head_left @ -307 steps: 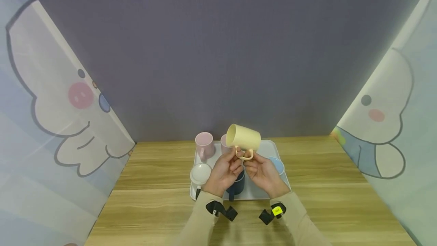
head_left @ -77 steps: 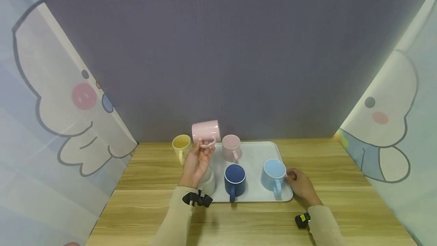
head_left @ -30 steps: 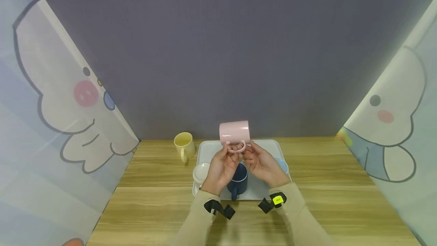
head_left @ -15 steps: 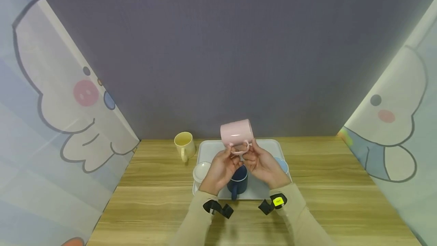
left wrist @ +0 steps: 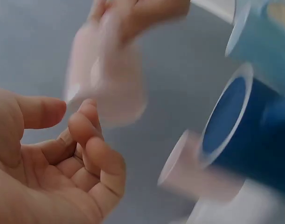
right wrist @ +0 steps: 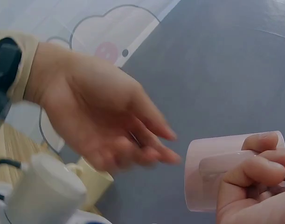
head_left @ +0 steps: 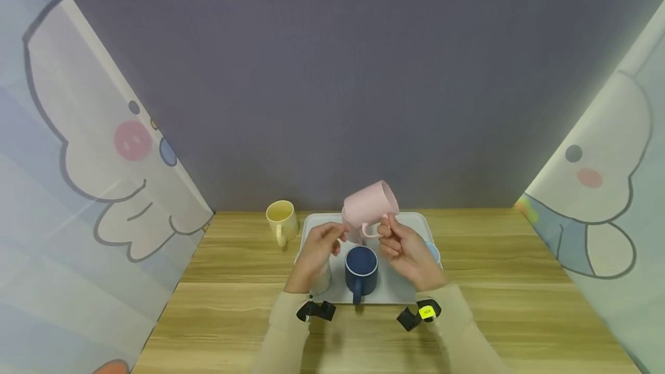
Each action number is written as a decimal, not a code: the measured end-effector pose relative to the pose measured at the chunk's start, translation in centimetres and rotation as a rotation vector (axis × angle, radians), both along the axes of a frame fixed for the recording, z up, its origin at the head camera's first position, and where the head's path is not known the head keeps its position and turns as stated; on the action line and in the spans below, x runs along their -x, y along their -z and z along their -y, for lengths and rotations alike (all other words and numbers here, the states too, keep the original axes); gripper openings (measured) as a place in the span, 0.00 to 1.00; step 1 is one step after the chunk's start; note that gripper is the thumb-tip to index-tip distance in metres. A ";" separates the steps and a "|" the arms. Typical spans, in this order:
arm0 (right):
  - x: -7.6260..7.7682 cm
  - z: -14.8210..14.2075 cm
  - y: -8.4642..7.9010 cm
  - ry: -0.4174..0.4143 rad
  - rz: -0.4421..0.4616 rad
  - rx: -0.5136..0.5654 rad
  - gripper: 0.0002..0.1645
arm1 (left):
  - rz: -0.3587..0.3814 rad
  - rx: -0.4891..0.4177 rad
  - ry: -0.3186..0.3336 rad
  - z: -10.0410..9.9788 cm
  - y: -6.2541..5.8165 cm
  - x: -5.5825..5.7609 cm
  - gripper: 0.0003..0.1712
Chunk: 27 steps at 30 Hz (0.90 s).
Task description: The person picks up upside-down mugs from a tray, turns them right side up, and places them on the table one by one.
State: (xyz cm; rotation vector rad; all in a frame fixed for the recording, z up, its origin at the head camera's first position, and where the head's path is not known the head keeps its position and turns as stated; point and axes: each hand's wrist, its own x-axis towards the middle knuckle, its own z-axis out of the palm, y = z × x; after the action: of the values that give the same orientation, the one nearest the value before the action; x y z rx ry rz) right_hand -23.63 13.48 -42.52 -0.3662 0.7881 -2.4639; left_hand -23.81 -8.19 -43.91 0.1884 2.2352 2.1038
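Observation:
My right hand (head_left: 409, 250) grips a pink mug (head_left: 369, 205) by its handle, tipped on its side above the tray. In the head view its mouth points up and to the right. My left hand (head_left: 318, 250) is apart from that mug, fingers loosely curled around nothing; the left wrist view shows the gap between fingertips and mug, blurred by motion. Below the held mug stands a second pink mug (head_left: 351, 232), partly hidden. A dark blue mug (head_left: 361, 273) stands upright between my wrists. My left hand covers most of a white mug (head_left: 324, 281).
The white tray (head_left: 397, 292) lies on the wooden table (head_left: 234, 316) against a grey backdrop (head_left: 332, 85). A yellow mug (head_left: 282, 224) stands left of the tray. A light blue mug (head_left: 433, 251) sits on the tray's right, mostly behind my right hand.
Earlier both hands held the yellow mug; it now stands left of the tray. My left hand picked up the pink mug, both hands held it, then the left let go and moved left.

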 end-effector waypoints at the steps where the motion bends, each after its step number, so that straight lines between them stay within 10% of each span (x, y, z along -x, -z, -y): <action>1: -0.1 -0.3 -0.1 0.018 -0.009 -0.015 0.17 | -0.022 0.031 -0.041 0.7 -0.1 0.1 0.15; 5: -0.3 -1.6 -0.1 0.081 -0.042 -0.046 0.17 | -0.067 0.205 -0.169 4.1 0.3 0.9 0.12; 11: -0.7 -3.9 0.3 0.175 -0.133 -0.108 0.20 | -0.071 0.480 -0.195 8.4 2.6 1.9 0.12; 27: -1.0 -10.4 0.9 0.567 -0.051 -0.723 0.16 | 0.023 0.754 -0.217 11.3 10.0 2.9 0.07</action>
State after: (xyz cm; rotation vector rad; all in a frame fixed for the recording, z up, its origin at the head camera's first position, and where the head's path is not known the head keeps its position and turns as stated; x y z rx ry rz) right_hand -22.66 23.91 -43.38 0.0849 1.9236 -2.4187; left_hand -26.66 -19.45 -53.94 -0.1268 2.9380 1.1669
